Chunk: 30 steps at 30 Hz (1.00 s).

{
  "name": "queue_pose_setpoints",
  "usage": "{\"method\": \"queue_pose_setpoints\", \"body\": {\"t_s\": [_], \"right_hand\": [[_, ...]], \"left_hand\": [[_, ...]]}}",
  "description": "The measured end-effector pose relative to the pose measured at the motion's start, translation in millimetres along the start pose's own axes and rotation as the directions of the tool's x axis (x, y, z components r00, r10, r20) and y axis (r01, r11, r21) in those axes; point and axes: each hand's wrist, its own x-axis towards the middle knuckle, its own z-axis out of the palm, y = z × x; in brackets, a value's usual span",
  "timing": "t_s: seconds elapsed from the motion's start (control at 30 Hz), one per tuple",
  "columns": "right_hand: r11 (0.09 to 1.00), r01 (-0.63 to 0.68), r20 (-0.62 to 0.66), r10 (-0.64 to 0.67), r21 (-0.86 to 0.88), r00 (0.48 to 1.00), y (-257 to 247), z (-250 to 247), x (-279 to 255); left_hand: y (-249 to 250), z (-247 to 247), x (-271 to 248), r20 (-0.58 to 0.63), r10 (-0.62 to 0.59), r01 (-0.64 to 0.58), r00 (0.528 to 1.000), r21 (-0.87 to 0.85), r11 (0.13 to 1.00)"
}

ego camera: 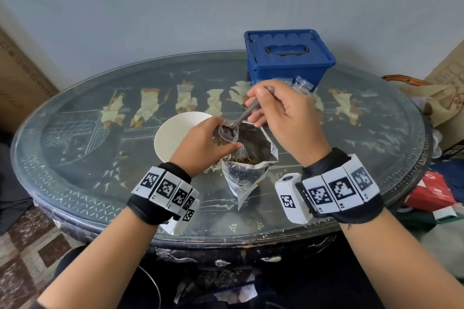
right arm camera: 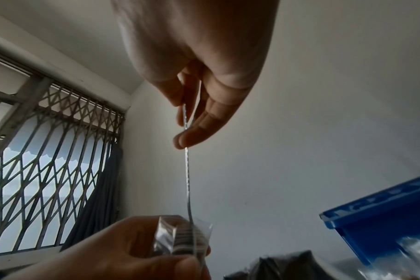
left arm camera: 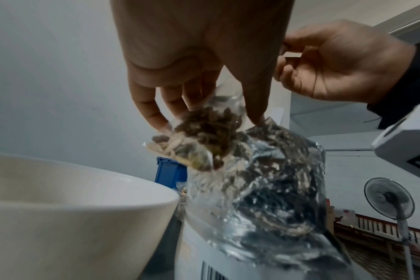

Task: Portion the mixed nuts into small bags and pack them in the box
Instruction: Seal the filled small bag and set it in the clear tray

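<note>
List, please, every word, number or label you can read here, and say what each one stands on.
"R1", "R2": under the square markers on the right wrist band.
Left wrist band: labels under its markers are too small to read.
Foil nut bag: print is blurred; there is a barcode with no legible digits.
Red packet: white print is unreadable.

Soft daylight from the window; wrist views dim, blurred, edge-warped.

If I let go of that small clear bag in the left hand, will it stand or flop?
Probably flop: the small clear bag is thin film that sags around its nuts below the left hand. It looks light, only partly filled. With the spoon in its open mouth, tipping would likely spill nuts.
</note>
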Motion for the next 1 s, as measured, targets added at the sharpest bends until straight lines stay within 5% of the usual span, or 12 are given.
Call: {"method": "queue_pose_setpoints", "body": {"t_s": [0.13, 0.37, 0.57, 1.0], "right_hand": [[0.976, 0.173, 0.034, -0.170, -0.134, 0.985, -5, -4, 7], [0.999, 0.024, -0.187, -0.029, -0.027, 0.982, 4, -26, 5], [0.987, -0.050, -0.264, 0.008, -0.155, 0.965, 29, -34, -12], [0.893, 0.141, 0.139, -0.089, -0.427, 0.986, 64, 10, -55]], "left_hand": [[-5, 1, -6, -0.070, -0.045, 0.040, 0.997, -0.065, 0.997], [-11, 6, -18, -0.110, -0.094, 0.086, 0.989, -0.074, 0.994], [-10, 7, -27, -0.116, -0.109, 0.100, 0.987, -0.081, 0.992], [-8, 17, -32, -0.104, -0.136, 0.124, 0.985, -0.111, 0.986]]}}
